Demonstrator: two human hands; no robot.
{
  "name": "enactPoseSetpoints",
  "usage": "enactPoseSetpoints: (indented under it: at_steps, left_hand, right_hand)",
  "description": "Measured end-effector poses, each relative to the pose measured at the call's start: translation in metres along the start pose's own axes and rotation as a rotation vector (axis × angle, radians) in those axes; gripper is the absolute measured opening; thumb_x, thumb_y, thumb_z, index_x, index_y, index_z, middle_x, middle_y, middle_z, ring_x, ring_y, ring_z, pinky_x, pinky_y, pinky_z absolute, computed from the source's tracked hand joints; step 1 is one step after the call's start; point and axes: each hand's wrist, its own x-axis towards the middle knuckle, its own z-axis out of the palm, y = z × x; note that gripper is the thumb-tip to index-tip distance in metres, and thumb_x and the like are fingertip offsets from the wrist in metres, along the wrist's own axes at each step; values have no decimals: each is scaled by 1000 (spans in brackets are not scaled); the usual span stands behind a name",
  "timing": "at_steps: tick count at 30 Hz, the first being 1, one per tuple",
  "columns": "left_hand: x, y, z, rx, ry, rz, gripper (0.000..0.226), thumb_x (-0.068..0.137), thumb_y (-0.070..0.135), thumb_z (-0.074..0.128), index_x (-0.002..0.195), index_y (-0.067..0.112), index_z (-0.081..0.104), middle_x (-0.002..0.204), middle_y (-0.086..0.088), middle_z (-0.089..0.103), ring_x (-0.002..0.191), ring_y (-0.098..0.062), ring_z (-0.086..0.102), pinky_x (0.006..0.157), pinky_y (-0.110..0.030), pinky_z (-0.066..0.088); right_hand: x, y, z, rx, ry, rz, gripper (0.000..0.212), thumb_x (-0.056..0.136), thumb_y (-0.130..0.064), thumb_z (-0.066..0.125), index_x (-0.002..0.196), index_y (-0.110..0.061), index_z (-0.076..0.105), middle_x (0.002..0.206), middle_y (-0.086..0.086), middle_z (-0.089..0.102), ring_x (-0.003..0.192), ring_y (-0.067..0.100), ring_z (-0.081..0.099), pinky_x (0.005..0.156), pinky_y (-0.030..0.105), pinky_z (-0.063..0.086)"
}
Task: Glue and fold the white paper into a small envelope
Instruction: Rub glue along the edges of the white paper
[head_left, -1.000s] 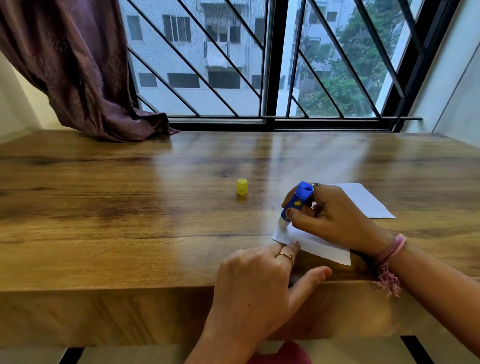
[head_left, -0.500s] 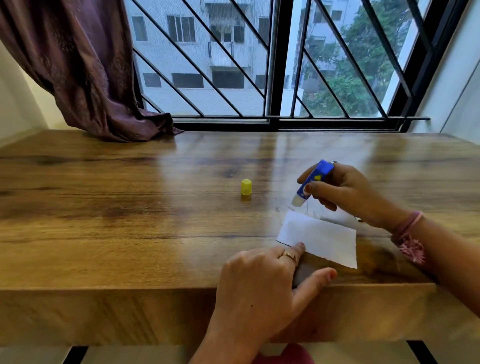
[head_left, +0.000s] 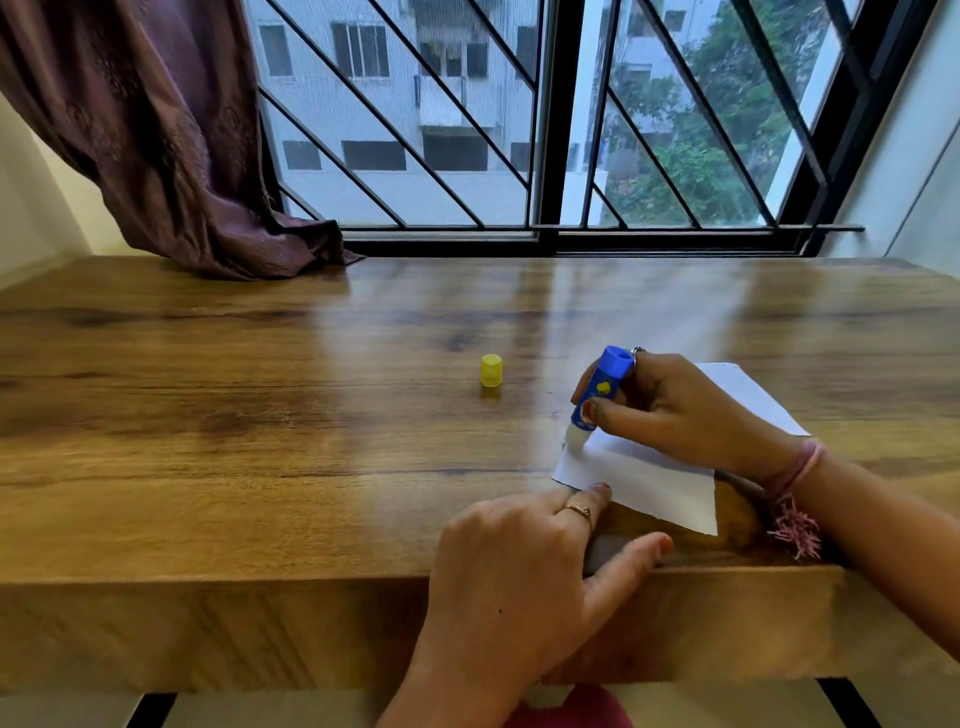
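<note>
The white paper (head_left: 644, 486) lay flat near the front edge of the wooden table, partly folded, its far corner pointing toward the window. A blue glue stick (head_left: 597, 397) stood tilted, white tip touching the paper's left corner, its yellow cap (head_left: 491, 370) upright nearby.

My right hand (head_left: 675, 410) sets the glue stick (head_left: 597, 397) on the paper's (head_left: 649, 483) left edge; my left hand (head_left: 530, 566) seemingly pins its near corner; the cap (head_left: 491, 370) stands 1 spot left, on the table (head_left: 260, 441).

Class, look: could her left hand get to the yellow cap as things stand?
Probably yes: bare table lies between the left hand and the yellow cap, but its fingertip is pressing the white paper down.
</note>
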Motion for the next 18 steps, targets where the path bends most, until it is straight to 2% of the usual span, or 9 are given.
enactPoseSetpoints:
  at_steps: [2,5,9,14,18]
  left_hand:
    - [0,1,-1,-4,-6,0,55,86,71,36,99,32,74,67,18,68,53,2,58,48,-13,35]
    - [1,1,-3,0,-7,3,54,86,70,37,98,32,74,68,19,69,54,2,58,51,-11,29]
    - [0,0,-1,5,0,12,54,86,69,38,97,31,75,61,17,66,49,1,55,47,-12,31]
    - [0,0,-1,2,-9,4,53,86,68,39,97,31,75,68,18,69,53,1,59,50,-11,30]
    - [0,-1,-1,-9,-12,5,52,87,68,40,100,31,74,64,17,67,50,1,56,46,-13,35]
  right_hand:
    - [2,2,-2,-25,31,15,8,84,-7,65,86,1,67,62,23,49,56,17,41,57,35,38]
    - [2,2,-3,-40,50,16,8,83,-6,65,87,0,68,59,10,46,54,12,39,55,26,36]
    - [-1,0,0,-56,1,-8,14,82,-7,65,83,7,64,60,23,48,53,11,39,53,26,34]
    - [2,2,-3,-57,73,16,8,82,-5,65,86,1,68,57,3,46,53,11,40,54,25,36]
    - [-1,3,-2,-81,28,1,13,82,-8,65,83,5,65,57,11,46,52,10,38,53,27,34]
